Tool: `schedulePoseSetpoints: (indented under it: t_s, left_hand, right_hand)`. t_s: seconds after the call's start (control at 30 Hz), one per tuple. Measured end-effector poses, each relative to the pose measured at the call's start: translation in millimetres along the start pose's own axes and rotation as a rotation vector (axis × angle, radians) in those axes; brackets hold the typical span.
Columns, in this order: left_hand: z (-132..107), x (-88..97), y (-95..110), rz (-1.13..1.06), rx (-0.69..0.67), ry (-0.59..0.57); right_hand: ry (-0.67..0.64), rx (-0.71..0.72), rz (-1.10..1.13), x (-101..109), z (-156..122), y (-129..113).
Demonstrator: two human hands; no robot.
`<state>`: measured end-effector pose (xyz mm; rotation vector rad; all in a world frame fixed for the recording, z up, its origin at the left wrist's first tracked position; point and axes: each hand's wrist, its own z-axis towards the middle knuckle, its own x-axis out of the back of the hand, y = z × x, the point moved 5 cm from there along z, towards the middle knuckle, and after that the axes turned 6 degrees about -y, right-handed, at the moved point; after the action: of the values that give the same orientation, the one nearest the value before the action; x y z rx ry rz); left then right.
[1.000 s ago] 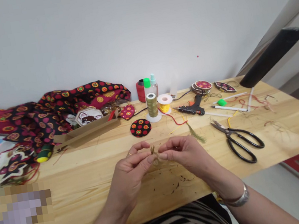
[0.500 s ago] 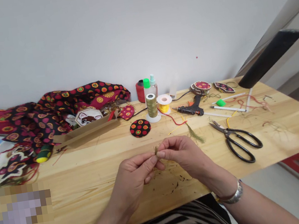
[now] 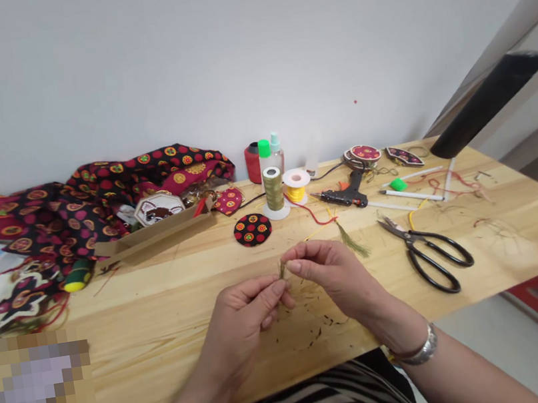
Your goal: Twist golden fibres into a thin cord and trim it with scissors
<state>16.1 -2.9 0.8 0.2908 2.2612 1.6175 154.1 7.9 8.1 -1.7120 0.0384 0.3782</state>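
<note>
My left hand and my right hand meet just above the wooden table, near its front edge. Both pinch a small bundle of olive-green thread between thumb and fingertips; its frayed end sticks up between them. The other fingers of each hand are curled in. A finished olive tassel on a red cord lies just behind my right hand. A silver bracelet sits on my right wrist.
Black scissors lie to the right, open. Behind are a glue gun, olive thread spool, yellow spool, round patterned patch, cardboard box and heaped patterned fabric. Thread scraps litter the front.
My fingers have drawn together and shifted slightly right on the thread bundle; the left hand's raised fingers have folded down. Nothing else on the table has moved.
</note>
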Motion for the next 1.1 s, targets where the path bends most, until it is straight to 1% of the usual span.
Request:
schedulePoseSetpoints:
  t_s: [0.07, 0.1, 0.2, 0.23, 0.3, 0.4, 0.53, 0.67, 0.8, 0.93, 1.1]
  left_hand:
    - [-0.3, -0.2, 0.9, -0.002, 0.003, -0.012]
    - [-0.5, -0.6, 1.3, -0.001, 0.004, -0.021]
    - [-1.2, -2.1, 1.4, 0.004, 0.009, -0.049]
    - [-1.4, -2.6, 0.9, 0.006, 0.012, -0.059]
    - [-2.0, -3.2, -0.7, 0.006, 0.022, -0.074]
    - [-2.5, -3.6, -2.8, 0.008, 0.033, -0.087]
    - [-1.5, -3.7, -3.4, 0.016, 0.033, -0.086]
    - [-0.1, -2.4, -3.8, 0.031, 0.022, -0.064]
    - [0.8, -1.0, -6.3, 0.069, 0.028, -0.045]
    - [2.6, -0.2, -9.1, 0.094, 0.052, -0.027]
    - [3.8, 0.1, -11.6, 0.136, 0.062, -0.006]
  right_hand:
    - [-0.017, -0.020, 0.017, 2.0, 0.9, 2.8]
    - [-0.054, -0.043, 0.037, 1.7, 1.5, 5.5]
    - [-0.229, -0.111, 0.148, -3.3, 2.9, 14.4]
    - [-0.270, -0.121, 0.187, -4.6, 3.2, 16.6]
    - [-0.300, -0.127, 0.233, -5.3, 4.2, 19.3]
    - [-0.291, -0.127, 0.224, -5.9, 4.8, 19.0]
    - [-0.233, -0.096, 0.153, -8.2, 3.5, 11.2]
    - [-0.115, 0.017, 0.076, -5.3, 2.4, -1.5]
    - [-0.003, 0.099, 0.064, 5.0, 2.6, -14.4]
    - [0.095, 0.176, 0.027, 17.3, 1.8, -33.1]
    - [0.138, 0.279, -0.021, 26.2, -1.3, -56.3]
